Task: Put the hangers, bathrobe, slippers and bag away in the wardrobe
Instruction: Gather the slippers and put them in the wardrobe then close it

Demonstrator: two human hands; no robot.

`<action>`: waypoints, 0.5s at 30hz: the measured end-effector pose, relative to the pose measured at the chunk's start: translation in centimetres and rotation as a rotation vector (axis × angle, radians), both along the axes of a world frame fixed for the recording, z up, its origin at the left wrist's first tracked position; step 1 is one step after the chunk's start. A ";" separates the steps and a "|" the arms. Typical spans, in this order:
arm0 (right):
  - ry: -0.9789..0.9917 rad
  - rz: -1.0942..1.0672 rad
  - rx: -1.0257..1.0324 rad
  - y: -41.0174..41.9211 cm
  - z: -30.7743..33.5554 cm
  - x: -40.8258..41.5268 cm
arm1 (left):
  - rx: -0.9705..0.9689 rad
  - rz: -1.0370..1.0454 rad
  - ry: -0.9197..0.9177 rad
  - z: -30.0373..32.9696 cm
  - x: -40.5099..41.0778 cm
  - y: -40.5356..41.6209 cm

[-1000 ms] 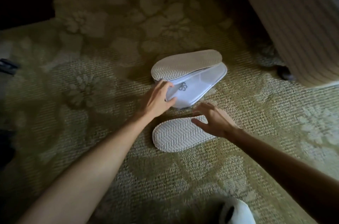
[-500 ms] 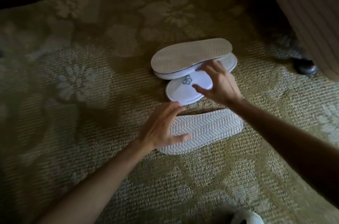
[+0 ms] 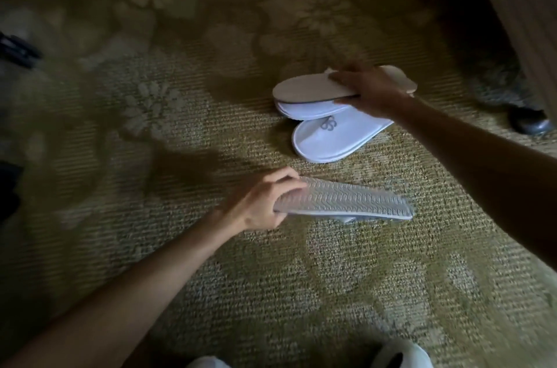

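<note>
White slippers are being gathered from the carpet. One sole-up slipper is gripped by the left hand; the stacked slippers beyond it are grasped by the right hand. Next, probably, carrying to the wardrobe.

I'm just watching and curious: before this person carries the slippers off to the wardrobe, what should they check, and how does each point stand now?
1. Left hand grips the sole-up slipper: ok.
2. Right hand grips the top slipper of the pile: ok.
3. Slipper with the logo picked up: not ok, it lies on the carpet.
4. All slippers gathered as pairs: cannot tell.
5. Wardrobe open and within reach: cannot tell, it is out of view.
</note>
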State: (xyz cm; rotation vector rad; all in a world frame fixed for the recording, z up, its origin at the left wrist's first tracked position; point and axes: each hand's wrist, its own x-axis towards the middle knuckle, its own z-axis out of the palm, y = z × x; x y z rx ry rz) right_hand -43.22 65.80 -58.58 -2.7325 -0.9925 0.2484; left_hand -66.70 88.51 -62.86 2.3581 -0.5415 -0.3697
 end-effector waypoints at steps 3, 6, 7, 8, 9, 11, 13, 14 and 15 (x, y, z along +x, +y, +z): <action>-0.137 -0.084 0.136 -0.2 2.2 -2.1 | -0.134 0.387 0.114 3.6 0.8 1.6; -0.080 -0.181 0.238 0.5 3.8 -4.8 | -0.389 0.612 0.334 4.9 2.0 4.0; -0.025 -0.192 0.254 0.7 3.7 -5.4 | -0.442 0.655 0.381 5.4 2.3 4.6; 0.027 -0.175 0.266 0.8 3.4 -5.7 | -0.475 0.699 0.409 5.6 2.5 5.2; 0.063 -0.151 0.272 1.0 3.1 -5.9 | -0.507 0.752 0.432 5.7 2.7 5.6; 0.100 -0.151 0.307 1.2 2.8 -6.1 | -0.563 0.861 0.437 5.3 2.8 6.2; 0.136 -0.192 0.364 1.4 3.1 -6.3 | -0.601 0.945 0.424 4.7 2.8 6.6; 0.153 -0.211 0.395 1.6 3.3 -6.5 | -0.616 0.975 0.416 4.4 2.7 6.8; 0.186 -0.233 0.434 1.7 3.5 -6.8 | -0.620 0.996 0.413 4.1 2.6 7.0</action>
